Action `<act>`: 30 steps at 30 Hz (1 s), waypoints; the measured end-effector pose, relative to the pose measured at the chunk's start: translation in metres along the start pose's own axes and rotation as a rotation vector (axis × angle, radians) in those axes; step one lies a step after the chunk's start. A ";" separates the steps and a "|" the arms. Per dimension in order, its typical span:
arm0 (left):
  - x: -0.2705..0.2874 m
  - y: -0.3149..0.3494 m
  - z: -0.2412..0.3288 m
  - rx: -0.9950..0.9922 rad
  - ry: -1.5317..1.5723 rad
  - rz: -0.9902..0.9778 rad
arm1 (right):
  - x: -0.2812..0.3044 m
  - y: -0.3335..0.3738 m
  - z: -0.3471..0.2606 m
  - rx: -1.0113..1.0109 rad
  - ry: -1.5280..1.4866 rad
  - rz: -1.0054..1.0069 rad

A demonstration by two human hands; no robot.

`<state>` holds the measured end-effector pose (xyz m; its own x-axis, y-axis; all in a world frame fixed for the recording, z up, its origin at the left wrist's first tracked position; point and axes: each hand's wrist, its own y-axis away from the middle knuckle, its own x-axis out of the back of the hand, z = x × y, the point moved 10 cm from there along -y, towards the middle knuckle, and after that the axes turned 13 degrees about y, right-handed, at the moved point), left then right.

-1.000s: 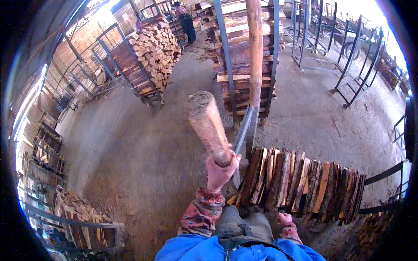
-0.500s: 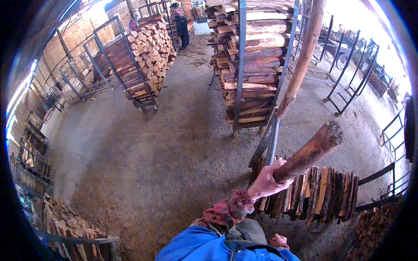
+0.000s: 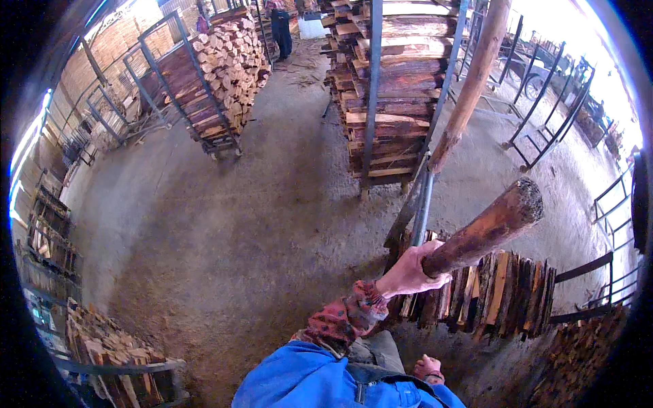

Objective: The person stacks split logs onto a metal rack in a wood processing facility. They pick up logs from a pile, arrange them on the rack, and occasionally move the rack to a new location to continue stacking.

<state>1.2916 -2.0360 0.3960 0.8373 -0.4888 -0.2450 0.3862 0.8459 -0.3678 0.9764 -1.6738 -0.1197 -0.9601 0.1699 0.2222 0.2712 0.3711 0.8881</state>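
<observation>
Compared with the earlier frames, the log (image 3: 486, 228) has swung from near upright over to the person's right and now lies at a shallow slant, its rough cut end raised toward the right side of the view. Its lower end sits in the left hand (image 3: 410, 270), whose fingers wrap fully around the bark. Held by that end, the free end points out over the row of split wood (image 3: 490, 294). This row stands on edge on the concrete floor (image 3: 224, 231), packed piece against piece inside a low metal rack (image 3: 578, 299); standing them tight lets the frame keep them from toppling.

The right hand (image 3: 427, 368) hangs low by the blue jacket (image 3: 306, 384), near the lower edge of the floor; it appears loosely curled, though whether anything lies in it cannot be told.

Behind the row, a tall stack of planks (image 3: 401, 88) rises between upright steel posts (image 3: 371, 95), the boards laid flat in layers. A slanting wooden pole (image 3: 469, 88) leans beside it. Toward the floor's far left edge a wheeled cage of firewood (image 3: 218, 75) stands well apart, and a further heap of offcuts (image 3: 112, 347) fills a rack at the near left corner. Another person (image 3: 280, 27) stands at the far edge.
</observation>
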 end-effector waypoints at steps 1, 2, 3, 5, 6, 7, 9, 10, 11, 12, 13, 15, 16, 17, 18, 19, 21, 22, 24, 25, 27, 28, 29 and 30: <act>-0.001 -0.001 -0.004 0.044 0.014 -0.031 | -0.001 0.001 -0.006 0.018 0.004 -0.001; -0.001 -0.002 -0.005 0.067 0.030 -0.050 | -0.010 0.002 -0.018 0.093 -0.048 -0.074; -0.002 -0.004 -0.006 0.090 0.047 -0.070 | -0.013 0.004 -0.018 0.071 -0.081 -0.059; -0.005 -0.004 -0.003 0.069 0.063 -0.106 | -0.013 0.004 -0.029 0.036 -0.133 -0.020; -0.006 -0.004 0.000 0.032 0.058 -0.129 | -0.017 0.009 -0.030 0.031 -0.150 -0.034; -0.006 -0.006 0.002 -0.006 0.059 -0.155 | -0.019 0.011 -0.030 0.027 -0.170 -0.040; -0.009 -0.009 -0.002 0.034 0.123 -0.216 | -0.027 0.016 -0.027 0.023 -0.211 -0.031; -0.009 -0.008 -0.005 0.056 0.155 -0.244 | -0.031 0.023 -0.024 0.022 -0.226 -0.014; -0.007 -0.009 -0.007 0.023 0.181 -0.229 | -0.037 0.030 -0.022 0.020 -0.244 0.002; -0.008 -0.009 -0.012 0.076 0.251 -0.250 | -0.046 0.035 -0.017 -0.001 -0.253 0.031; -0.009 -0.011 -0.008 -0.016 0.182 -0.265 | -0.056 0.042 -0.012 -0.023 -0.265 0.063; -0.008 -0.015 -0.002 -0.038 0.111 -0.286 | -0.082 0.048 0.009 -0.063 -0.311 0.091; -0.011 -0.015 -0.008 0.017 0.109 -0.296 | -0.095 0.053 0.023 -0.082 -0.353 0.100; -0.012 -0.014 -0.013 0.068 0.107 -0.302 | -0.106 0.057 0.036 -0.098 -0.389 0.110; -0.008 -0.015 -0.012 0.051 0.087 -0.309 | -0.131 0.057 0.046 -0.115 -0.605 0.014; -0.008 -0.015 -0.014 0.040 0.072 -0.322 | -0.142 0.074 0.052 -0.118 -0.598 0.081; -0.003 -0.016 -0.012 0.035 0.047 -0.302 | -0.176 0.113 0.047 -0.135 -0.575 0.198; -0.002 -0.016 -0.012 0.028 0.049 -0.304 | -0.186 0.126 0.058 -0.155 -0.592 0.244; 0.003 -0.015 -0.014 0.047 0.064 -0.305 | -0.207 0.138 0.082 -0.177 -0.600 0.229; -0.001 -0.015 -0.020 0.084 0.041 -0.334 | -0.217 0.142 0.092 -0.181 -0.610 0.221; -0.003 -0.015 -0.015 0.029 0.087 -0.332 | -0.223 0.157 0.117 -0.236 -0.637 0.339; -0.003 -0.016 -0.017 0.068 0.103 -0.327 | -0.227 0.146 0.120 -0.146 -0.631 0.225; 0.001 -0.018 -0.013 0.012 0.126 -0.302 | -0.226 0.138 0.135 -0.057 -0.628 0.117; -0.006 -0.019 -0.006 -0.046 0.128 -0.318 | -0.222 0.142 0.141 0.016 -0.458 0.187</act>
<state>1.2772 -2.0502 0.3989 0.6212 -0.7518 -0.2210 0.5997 0.6376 -0.4835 1.2376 -1.5297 -0.0995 -0.7670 0.6175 0.1741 0.4403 0.3093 0.8429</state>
